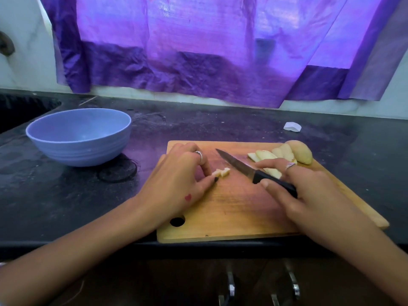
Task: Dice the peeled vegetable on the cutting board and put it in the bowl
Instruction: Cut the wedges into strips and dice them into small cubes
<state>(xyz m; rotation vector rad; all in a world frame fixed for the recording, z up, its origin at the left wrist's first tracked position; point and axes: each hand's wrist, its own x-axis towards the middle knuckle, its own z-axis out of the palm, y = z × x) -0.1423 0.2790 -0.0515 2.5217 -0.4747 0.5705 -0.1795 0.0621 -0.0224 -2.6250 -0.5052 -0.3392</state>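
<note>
Currently the left hand (176, 173) pinches a few diced pieces (221, 172) on the cutting board (231, 208), the right hand (309, 195) grips the knife (254, 173), slices (271, 154) remain uncut, and the bowl (79, 138) holds nothing.

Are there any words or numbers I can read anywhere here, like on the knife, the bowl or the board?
None. The knife, the blue bowl and the cutting board show no writing. The left hand bears only a small red heart mark, not a word. The white scrap on the counter looks blank.
</note>
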